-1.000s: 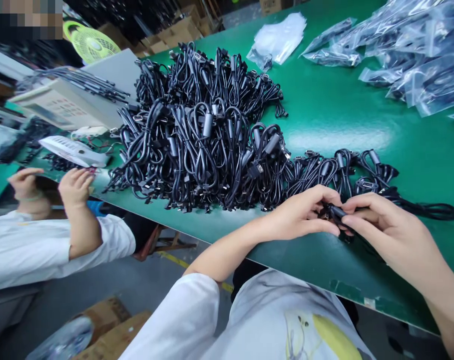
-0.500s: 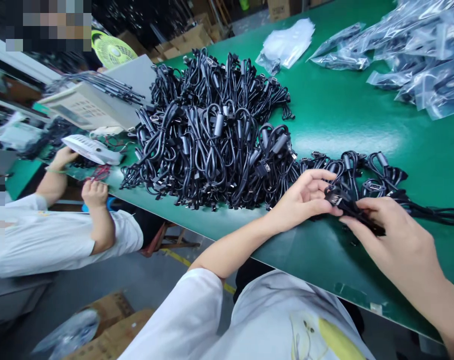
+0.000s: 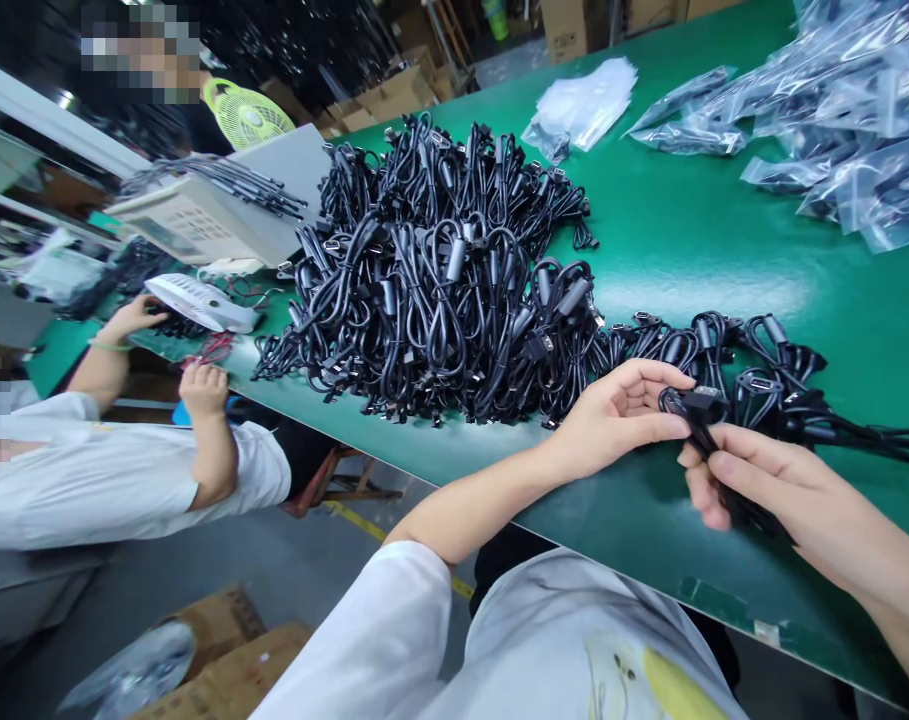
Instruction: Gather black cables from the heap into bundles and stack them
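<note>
A bundled black cable (image 3: 703, 403) with a metal-ended plug is held over the table's near side. My right hand (image 3: 773, 485) wraps round the bundle, and its lower strands trail out beneath the fingers. On the plug end, the thumb and forefinger of my left hand (image 3: 619, 415) close round a loop of the same cable. Just behind both hands lies a row of similar bundled cables (image 3: 758, 385) with grey cylinders and plugs. To the left, a large heap of such cables (image 3: 431, 290) covers the table.
Clear plastic bags (image 3: 866, 130) with dark contents lie at the far right of the green table (image 3: 694, 240). Flat clear bags (image 3: 585, 100) rest farther back. At left, a co-worker's hands (image 3: 205, 388) are near a white device (image 3: 203, 302). Cartons (image 3: 236, 670) stand on the floor.
My right hand has turned and now wraps the cable with its fingers underneath. The plug end has tipped upward between my hands. The whole view has shifted slightly.
</note>
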Motion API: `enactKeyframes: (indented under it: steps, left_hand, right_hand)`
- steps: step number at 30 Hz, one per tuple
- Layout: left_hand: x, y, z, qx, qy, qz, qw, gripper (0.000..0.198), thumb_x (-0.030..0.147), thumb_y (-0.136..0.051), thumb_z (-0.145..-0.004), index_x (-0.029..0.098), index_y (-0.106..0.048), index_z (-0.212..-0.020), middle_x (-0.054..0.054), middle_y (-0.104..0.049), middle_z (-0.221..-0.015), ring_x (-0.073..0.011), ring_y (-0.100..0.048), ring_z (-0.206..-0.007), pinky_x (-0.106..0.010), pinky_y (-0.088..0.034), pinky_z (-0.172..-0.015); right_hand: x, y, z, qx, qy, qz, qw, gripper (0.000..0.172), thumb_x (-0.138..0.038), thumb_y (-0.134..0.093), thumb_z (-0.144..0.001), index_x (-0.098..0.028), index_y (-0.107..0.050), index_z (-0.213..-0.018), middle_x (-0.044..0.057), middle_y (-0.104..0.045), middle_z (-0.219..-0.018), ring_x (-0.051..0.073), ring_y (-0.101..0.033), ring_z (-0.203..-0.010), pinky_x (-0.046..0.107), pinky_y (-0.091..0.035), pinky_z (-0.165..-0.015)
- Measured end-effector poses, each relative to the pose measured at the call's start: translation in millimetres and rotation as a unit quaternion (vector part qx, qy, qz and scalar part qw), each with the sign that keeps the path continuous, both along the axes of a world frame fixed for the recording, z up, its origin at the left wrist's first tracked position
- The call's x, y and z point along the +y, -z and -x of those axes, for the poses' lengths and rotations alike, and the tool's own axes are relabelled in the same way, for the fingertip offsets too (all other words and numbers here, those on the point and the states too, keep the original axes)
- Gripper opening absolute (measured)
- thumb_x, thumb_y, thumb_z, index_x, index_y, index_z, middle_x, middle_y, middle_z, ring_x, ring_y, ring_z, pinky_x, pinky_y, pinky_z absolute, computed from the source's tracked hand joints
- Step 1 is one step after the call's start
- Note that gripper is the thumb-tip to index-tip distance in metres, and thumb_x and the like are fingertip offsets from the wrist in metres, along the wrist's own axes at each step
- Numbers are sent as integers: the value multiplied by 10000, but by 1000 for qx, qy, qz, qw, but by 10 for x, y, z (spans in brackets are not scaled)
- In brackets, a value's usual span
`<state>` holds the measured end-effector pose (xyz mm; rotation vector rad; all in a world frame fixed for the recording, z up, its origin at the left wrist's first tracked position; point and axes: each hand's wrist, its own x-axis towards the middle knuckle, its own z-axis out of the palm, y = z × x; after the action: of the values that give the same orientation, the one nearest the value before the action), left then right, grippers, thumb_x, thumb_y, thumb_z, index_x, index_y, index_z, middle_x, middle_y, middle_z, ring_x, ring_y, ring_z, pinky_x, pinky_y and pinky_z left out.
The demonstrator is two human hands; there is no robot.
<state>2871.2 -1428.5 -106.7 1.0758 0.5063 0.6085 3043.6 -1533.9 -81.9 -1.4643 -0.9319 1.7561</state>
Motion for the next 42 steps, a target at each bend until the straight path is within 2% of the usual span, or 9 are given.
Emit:
enactKeyframes:
  steps: [2,6,9,14,18,22,28,35,42]
  left_hand:
    - [17,-22,12,-8,15,19,1000,445,327,-816,-718,206,-646,-1111,-45,-656,-986,-135,-595,-893,-299,-462,-871]
    - [27,-59,18,-36,69,33,996,482,332,-788,-750,237,-627,-1195,-56,-662,-1014,-157,-608,-917,-305,-472,-844]
    - [7,-47,1,-30,40,29,998,504,312,-829,-704,217,-619,-1153,-32,-643,-938,-130,-596,-867,-292,-461,-851]
    - [-28,-24,-23,17,-20,27,999,425,344,-826,-702,179,-595,-1019,-10,-609,-905,-82,-553,-758,-246,-438,-734]
    - [-26,-45,-16,31,-27,50,998,475,331,-867,-634,162,-596,-987,-5,-632,-856,-90,-579,-759,-270,-458,-776]
    - [-17,-42,2,51,-40,95,993,522,322,-884,-601,147,-619,-1015,0,-634,-815,-82,-585,-723,-273,-463,-775]
    - [-26,-31,14,16,-24,123,992,469,328,-839,-681,149,-611,-1049,-14,-646,-864,-88,-603,-772,-267,-458,-801]
    - [-42,-17,-12,0,-25,98,995,361,355,-787,-749,171,-594,-993,2,-612,-884,-87,-593,-777,-267,-477,-777]
    - [-13,11,10,8,-18,107,994,403,366,-785,-747,161,-595,-1038,-20,-632,-902,-107,-612,-798,-291,-491,-815]
  right_hand:
    - [-14,38,-14,16,25,4,1000,329,-537,-600,-882,-211,-623,-920,-16,-585,-620,115,-550,-582,221,-467,-580]
    - [-54,105,-76,164,53,69,983,341,-547,-591,-867,-221,-612,-966,-55,-489,-563,50,-336,-337,185,-263,-332]
    - [-36,83,-43,180,57,86,978,343,-540,-602,-864,-205,-608,-937,-55,-473,-558,50,-367,-349,180,-289,-353]
    - [16,13,109,30,77,38,996,368,-554,-626,-854,-188,-589,-857,-37,-517,-570,63,-436,-445,188,-376,-462]
    - [3,62,91,107,61,87,989,367,-558,-632,-838,-200,-585,-903,-58,-478,-566,59,-378,-365,189,-297,-370]
    - [-12,158,33,162,61,105,979,349,-527,-660,-829,-201,-597,-936,-70,-467,-563,47,-365,-341,166,-307,-331]
    - [7,223,29,219,75,118,966,298,-486,-653,-850,-202,-637,-936,-71,-464,-567,25,-338,-332,137,-303,-308]
    - [20,218,9,226,78,122,963,285,-474,-637,-866,-195,-659,-920,-66,-466,-556,17,-327,-325,131,-290,-313]
    - [2,194,4,201,58,117,971,330,-509,-652,-847,-195,-631,-946,-67,-461,-564,33,-330,-333,161,-280,-310]
